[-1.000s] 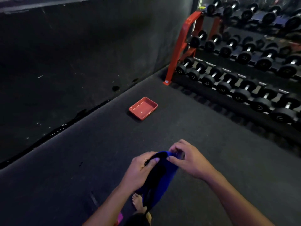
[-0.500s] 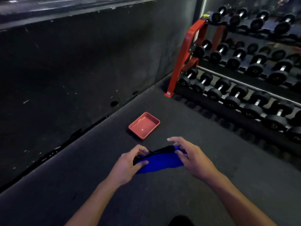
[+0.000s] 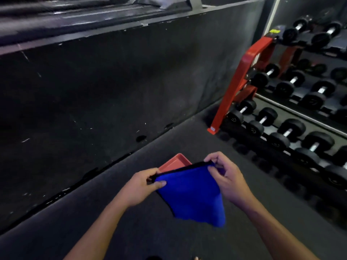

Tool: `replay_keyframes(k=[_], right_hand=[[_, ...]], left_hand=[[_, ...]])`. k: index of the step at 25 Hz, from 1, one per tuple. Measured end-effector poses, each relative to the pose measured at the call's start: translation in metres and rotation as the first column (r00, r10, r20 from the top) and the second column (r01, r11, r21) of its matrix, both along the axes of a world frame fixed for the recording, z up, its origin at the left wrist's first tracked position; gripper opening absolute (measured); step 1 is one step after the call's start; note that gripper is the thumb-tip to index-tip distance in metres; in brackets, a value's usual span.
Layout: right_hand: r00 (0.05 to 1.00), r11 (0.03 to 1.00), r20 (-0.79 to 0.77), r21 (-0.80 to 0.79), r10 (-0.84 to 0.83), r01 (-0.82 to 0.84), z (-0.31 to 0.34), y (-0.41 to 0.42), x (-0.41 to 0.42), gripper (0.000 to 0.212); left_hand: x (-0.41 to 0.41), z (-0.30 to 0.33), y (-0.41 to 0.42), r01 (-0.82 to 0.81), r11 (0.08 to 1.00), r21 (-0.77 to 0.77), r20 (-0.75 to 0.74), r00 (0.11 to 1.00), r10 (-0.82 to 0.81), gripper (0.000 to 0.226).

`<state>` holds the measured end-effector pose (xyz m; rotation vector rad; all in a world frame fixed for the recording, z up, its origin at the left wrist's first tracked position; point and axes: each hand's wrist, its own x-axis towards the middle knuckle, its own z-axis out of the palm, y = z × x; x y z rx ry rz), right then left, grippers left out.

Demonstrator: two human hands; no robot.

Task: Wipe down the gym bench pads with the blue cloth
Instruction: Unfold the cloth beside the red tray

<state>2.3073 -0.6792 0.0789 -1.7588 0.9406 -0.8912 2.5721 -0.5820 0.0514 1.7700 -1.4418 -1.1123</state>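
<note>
A person stands on the dark gym floor (image 3: 187,139) holding the blue cloth (image 3: 189,192) stretched between both hands at waist level. The left hand (image 3: 139,186) pinches one top corner and the right hand (image 3: 225,177) pinches the other, fingers curled on the black-trimmed edge, while the rest hangs free. This looks like preparation: the cloth is being spread or folded, and no wiping has begun. No bench pad is in view, so the next move likely means turning to find one. A red tray (image 3: 174,162) lies on the floor just beyond the cloth. A dark wall (image 3: 112,91) closes the left side and the dumbbell rack (image 3: 242,87) lines the right, leaving an open strip of floor between.
</note>
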Motion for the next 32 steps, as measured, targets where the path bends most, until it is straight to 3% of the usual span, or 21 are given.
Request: replay_keyframes(k=[1,2,3,4,5,6,7,9,12,16,21,23,25,28,30,32], right_hand=[[0.995,0.995,0.099,0.093,0.028,-0.037,0.005,-0.027,0.007,0.025],[0.975,0.965,0.202,0.219,0.097,-0.142,0.005,-0.055,0.014,0.030],[0.936,0.883,0.301,0.369,0.181,-0.289,-0.001,-0.079,0.019,0.050],[0.899,0.764,0.368,0.501,0.236,-0.406,-0.013,-0.098,0.022,0.070],[0.881,0.658,0.377,0.591,0.287,-0.467,-0.029,-0.118,0.029,0.081],[0.875,0.583,0.354,0.653,0.330,-0.484,-0.042,-0.134,0.038,0.080],[0.884,0.554,0.324,0.691,0.337,-0.464,-0.051,-0.149,0.053,0.069],[0.929,0.596,0.286,0.712,0.234,-0.370,-0.058,-0.174,0.088,0.045],[0.950,0.613,0.302,0.737,0.077,-0.284,-0.054,-0.215,0.128,0.038],[0.969,0.633,0.227,0.737,0.097,-0.236,-0.060,-0.268,0.162,0.048],[0.997,0.700,0.064,0.714,-0.044,-0.015,-0.074,-0.310,0.186,0.058],[0.997,0.774,-0.073,0.631,-0.011,0.055,-0.087,-0.325,0.192,0.056],[0.964,0.841,-0.263,0.530,0.046,0.105,-0.096,-0.336,0.198,0.048],[0.891,0.897,-0.420,0.441,0.170,0.037,-0.101,-0.345,0.206,0.045],[0.836,0.914,-0.466,0.393,0.290,-0.098,-0.106,-0.351,0.208,0.045],[0.765,0.909,-0.519,0.361,0.381,-0.208,-0.117,-0.359,0.207,0.042]], left_hand=[[0.001,0.004,-0.016,-0.142,0.989,0.028,-0.235,0.961,0.145,0.017],[0.002,0.006,-0.035,-0.290,0.954,0.078,-0.479,0.828,0.291,0.031],[0.001,0.011,-0.053,-0.386,0.915,0.116,-0.650,0.667,0.364,0.040],[0.003,0.012,-0.072,-0.441,0.889,0.120,-0.716,0.582,0.385,0.039],[0.009,0.012,-0.095,-0.470,0.875,0.118,-0.736,0.550,0.395,0.034],[0.016,0.009,-0.116,-0.482,0.867,0.125,-0.744,0.533,0.404,0.033],[0.028,0.002,-0.136,-0.469,0.871,0.148,-0.757,0.513,0.405,0.038],[0.057,-0.025,-0.171,-0.395,0.900,0.186,-0.783,0.493,0.379,0.058],[0.090,-0.071,-0.197,-0.216,0.953,0.211,-0.800,0.523,0.295,0.090],[0.118,-0.102,-0.230,-0.031,0.956,0.291,-0.767,0.590,0.252,0.104],[0.138,-0.122,-0.267,-0.286,0.873,0.394,-0.717,0.499,0.487,0.099],[0.148,-0.125,-0.277,-0.386,0.822,0.419,-0.645,0.510,0.569,0.098],[0.157,-0.126,-0.283,-0.386,0.821,0.422,-0.577,0.584,0.571,0.098],[0.162,-0.121,-0.286,-0.317,0.873,0.371,-0.415,0.784,0.461,0.106],[0.161,-0.121,-0.290,-0.304,0.901,0.310,-0.215,0.900,0.378,0.091],[0.160,-0.126,-0.294,-0.284,0.928,0.241,-0.039,0.953,0.302,0.069]])
